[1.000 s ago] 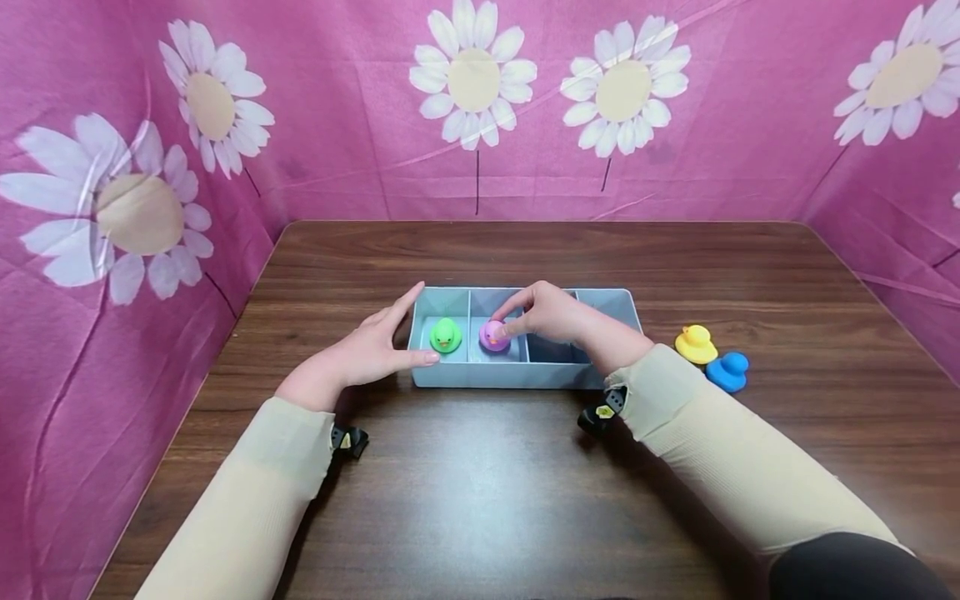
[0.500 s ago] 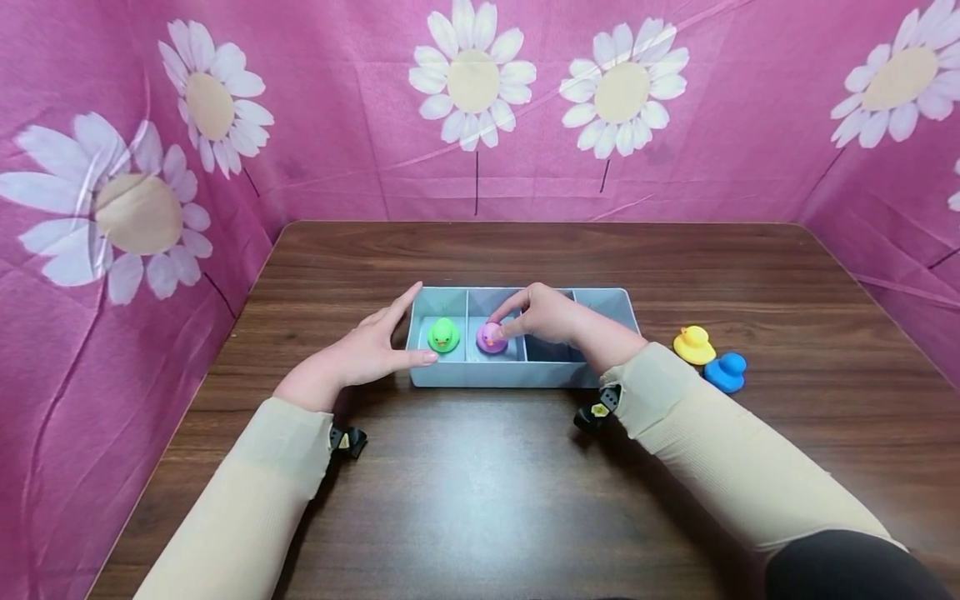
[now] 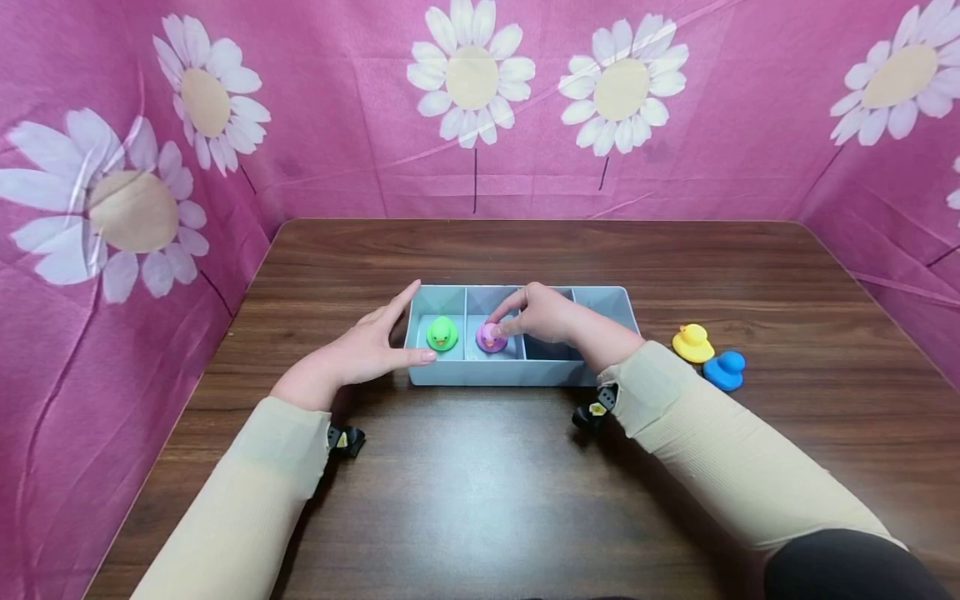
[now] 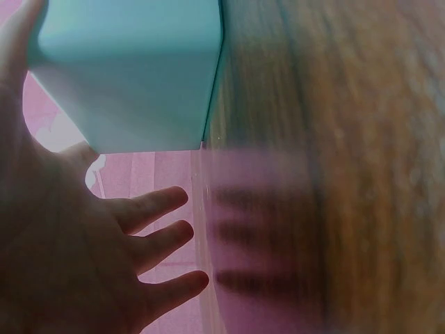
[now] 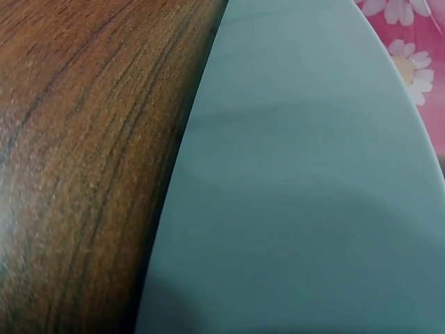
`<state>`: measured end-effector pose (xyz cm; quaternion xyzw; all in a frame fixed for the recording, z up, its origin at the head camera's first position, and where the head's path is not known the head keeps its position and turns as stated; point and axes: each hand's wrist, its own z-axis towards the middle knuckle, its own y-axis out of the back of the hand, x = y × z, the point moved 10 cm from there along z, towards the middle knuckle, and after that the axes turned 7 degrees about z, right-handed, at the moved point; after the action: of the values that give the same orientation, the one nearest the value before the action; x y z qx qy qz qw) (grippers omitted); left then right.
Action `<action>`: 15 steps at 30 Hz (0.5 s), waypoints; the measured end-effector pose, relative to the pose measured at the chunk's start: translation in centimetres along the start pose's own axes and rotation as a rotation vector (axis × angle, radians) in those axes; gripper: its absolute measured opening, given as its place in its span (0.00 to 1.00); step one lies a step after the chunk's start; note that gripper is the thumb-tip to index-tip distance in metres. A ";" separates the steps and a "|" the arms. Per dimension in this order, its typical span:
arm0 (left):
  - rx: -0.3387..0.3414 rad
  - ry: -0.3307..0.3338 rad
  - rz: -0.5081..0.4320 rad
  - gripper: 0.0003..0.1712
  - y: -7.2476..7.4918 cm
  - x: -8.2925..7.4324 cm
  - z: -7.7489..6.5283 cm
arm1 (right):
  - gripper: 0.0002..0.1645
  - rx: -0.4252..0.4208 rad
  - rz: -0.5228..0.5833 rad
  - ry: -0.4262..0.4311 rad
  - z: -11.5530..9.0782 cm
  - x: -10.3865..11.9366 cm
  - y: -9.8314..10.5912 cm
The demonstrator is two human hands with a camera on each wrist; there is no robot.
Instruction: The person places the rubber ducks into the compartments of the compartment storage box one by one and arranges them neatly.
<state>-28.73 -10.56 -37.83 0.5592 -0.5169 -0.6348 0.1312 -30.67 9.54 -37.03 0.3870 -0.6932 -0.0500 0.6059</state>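
A light blue-grey divided tray [image 3: 510,373] sits on the table. My left hand [image 3: 354,348] is spread at its left end, thumb at the near corner and index finger at the far one. In the left wrist view the other fingers [image 4: 160,209] stick out straight beside the tray's end wall [image 4: 132,104]. My right hand [image 3: 551,315] pinches a purple rubber duck [image 3: 490,337] in the second compartment from the left. A green rubber duck [image 3: 442,334] sits in the leftmost compartment. The right wrist view shows only the tray's wall [image 5: 292,195], no hand.
Right of the tray, a yellow rubber duck [image 3: 693,343] and a blue rubber duck [image 3: 724,371] stand close together on the brown wooden table [image 3: 465,492]. My right forearm passes just in front of them. A pink flowered cloth [image 3: 330,125] hangs behind and at both sides.
Almost nothing differs. The whole head view has shifted very slightly; both hands keep their places at the tray and on the purple duck.
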 end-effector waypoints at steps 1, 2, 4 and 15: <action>0.001 0.001 -0.001 0.62 0.0 0.0 0.0 | 0.12 0.001 -0.002 -0.003 0.0 0.0 0.0; 0.002 0.002 -0.001 0.62 0.0 0.1 0.0 | 0.12 0.003 -0.002 -0.008 -0.1 0.0 0.0; 0.003 0.004 -0.002 0.62 0.0 0.1 0.1 | 0.13 0.006 -0.002 -0.012 -0.1 0.0 0.0; 0.012 0.011 -0.008 0.62 -0.1 0.1 -0.1 | 0.13 0.010 0.009 -0.020 -0.3 0.2 -0.1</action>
<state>-28.70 -10.66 -37.94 0.5654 -0.5178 -0.6291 0.1282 -30.33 9.52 -36.81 0.3864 -0.7012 -0.0476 0.5973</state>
